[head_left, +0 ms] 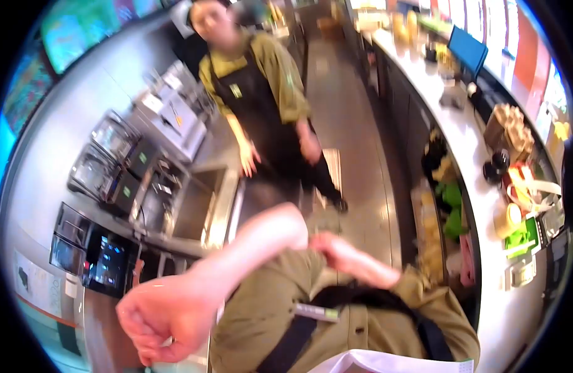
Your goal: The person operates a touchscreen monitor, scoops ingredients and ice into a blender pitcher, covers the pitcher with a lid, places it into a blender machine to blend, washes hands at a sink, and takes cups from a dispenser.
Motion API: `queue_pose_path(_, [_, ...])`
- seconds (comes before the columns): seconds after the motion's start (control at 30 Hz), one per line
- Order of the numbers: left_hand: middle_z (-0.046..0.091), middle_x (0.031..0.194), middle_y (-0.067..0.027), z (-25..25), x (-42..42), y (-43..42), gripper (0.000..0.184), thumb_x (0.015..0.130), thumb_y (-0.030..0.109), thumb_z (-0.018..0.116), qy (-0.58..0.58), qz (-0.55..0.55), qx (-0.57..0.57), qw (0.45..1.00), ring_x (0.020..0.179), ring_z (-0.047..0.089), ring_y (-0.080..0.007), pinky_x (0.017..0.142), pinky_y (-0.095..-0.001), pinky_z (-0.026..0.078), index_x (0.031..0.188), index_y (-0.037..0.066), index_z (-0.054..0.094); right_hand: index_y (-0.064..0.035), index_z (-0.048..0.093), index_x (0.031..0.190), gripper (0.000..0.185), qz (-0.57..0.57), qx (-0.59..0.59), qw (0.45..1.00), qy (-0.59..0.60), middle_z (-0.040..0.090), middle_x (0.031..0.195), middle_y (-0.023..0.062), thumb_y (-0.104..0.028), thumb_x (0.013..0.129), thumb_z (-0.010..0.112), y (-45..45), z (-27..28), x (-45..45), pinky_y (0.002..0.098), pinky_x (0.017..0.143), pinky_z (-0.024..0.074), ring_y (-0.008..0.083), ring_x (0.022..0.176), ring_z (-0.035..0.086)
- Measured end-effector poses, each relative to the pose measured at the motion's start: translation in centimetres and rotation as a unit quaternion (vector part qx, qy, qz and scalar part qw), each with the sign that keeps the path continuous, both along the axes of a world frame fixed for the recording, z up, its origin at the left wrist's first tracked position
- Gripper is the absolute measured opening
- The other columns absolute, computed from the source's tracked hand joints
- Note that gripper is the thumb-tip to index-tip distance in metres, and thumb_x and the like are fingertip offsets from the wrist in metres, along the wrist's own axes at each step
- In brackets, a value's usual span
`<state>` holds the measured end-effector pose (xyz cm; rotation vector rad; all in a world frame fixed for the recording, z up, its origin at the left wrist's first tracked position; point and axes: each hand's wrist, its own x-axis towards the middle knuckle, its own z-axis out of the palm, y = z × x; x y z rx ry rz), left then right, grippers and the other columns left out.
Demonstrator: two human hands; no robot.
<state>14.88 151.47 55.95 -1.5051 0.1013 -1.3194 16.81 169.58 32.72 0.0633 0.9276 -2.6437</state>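
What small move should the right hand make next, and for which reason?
I would probably ease the left sleeve slightly higher: the right hand is close to its edge near the elbow, and the left forearm is bare and bent. Whether the fingers grip the cloth is unclear.

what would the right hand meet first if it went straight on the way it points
The right hand would most likely meet the left elbow, just beyond its fingertips; whether they already touch is unclear.

The sleeve (268, 289) is olive — the monitor (467, 51) blue.
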Motion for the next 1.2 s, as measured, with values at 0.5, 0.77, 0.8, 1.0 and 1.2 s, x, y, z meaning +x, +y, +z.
queue_pose_path(0.5, [0.055, 0.079, -0.0054, -3.0, -9.7, 12.0, 0.019, 0.075, 0.010, 0.048, -0.187, 0.041, -0.122, 0.974, 0.071, 0.050, -0.0157, 0.070, -0.0278, 0.037, 0.094, 0.010, 0.048, -0.0021, 0.052, 0.106, 0.025, -0.051, -0.022, 0.998, 0.004, 0.051, 0.076, -0.0045, -0.008, 0.081, 0.049, 9.1, 6.4, -4.1, 0.0148, 0.055, 0.0345, 0.0002, 0.063, 0.043])
queue_pose_path(0.77, [0.055, 0.083, -0.0059, -4.5, -14.0, 19.9, 0.020, 0.076, 0.011, 0.048, -0.198, -0.021, -0.160, 0.967, 0.073, 0.050, -0.0160, 0.071, -0.0279, 0.037, 0.096, 0.011, 0.049, 0.0004, 0.036, 0.120, 0.047, -0.103, -0.060, 0.992, 0.040, 0.050, 0.066, -0.0033, 0.001, 0.074, 0.045, 13.7, 4.5, -3.9, 0.0155, 0.050, 0.0339, 0.0007, 0.059, 0.044])
queue_pose_path(0.8, [0.055, 0.083, -0.0060, -4.7, -14.3, 21.2, 0.021, 0.076, 0.011, 0.049, -0.199, -0.032, -0.165, 0.966, 0.073, 0.050, -0.0160, 0.071, -0.0279, 0.037, 0.096, 0.011, 0.049, 0.0018, 0.033, 0.122, 0.050, -0.115, -0.090, 0.989, 0.036, 0.051, 0.066, -0.0031, 0.002, 0.073, 0.043, 14.2, 3.9, -3.8, 0.0157, 0.049, 0.0338, 0.0004, 0.057, 0.044])
queue_pose_path(1.0, [0.055, 0.086, -0.0064, -5.3, -18.1, 28.5, 0.022, 0.076, 0.012, 0.049, -0.204, -0.079, -0.187, 0.958, 0.074, 0.050, -0.0162, 0.072, -0.0280, 0.037, 0.098, 0.012, 0.050, 0.0008, 0.042, 0.116, 0.037, -0.161, -0.130, 0.978, -0.015, 0.055, 0.088, 0.0017, -0.004, 0.079, 0.048, 19.3, 1.3, -7.6, 0.0190, 0.068, 0.0407, 0.0075, 0.078, 0.051])
queue_pose_path(1.2, [0.055, 0.088, -0.0067, -5.2, -26.5, 34.9, 0.023, 0.077, 0.013, 0.049, -0.146, -0.200, -0.165, 0.955, 0.075, 0.050, -0.0164, 0.074, -0.0281, 0.037, 0.099, 0.013, 0.051, -0.0020, 0.036, 0.117, 0.050, -0.250, 0.243, 0.906, 0.238, 0.045, 0.103, 0.0054, 0.000, 0.069, 0.052, 21.7, 1.5, -18.6, 0.0270, 0.084, 0.0381, 0.0123, 0.098, 0.045])
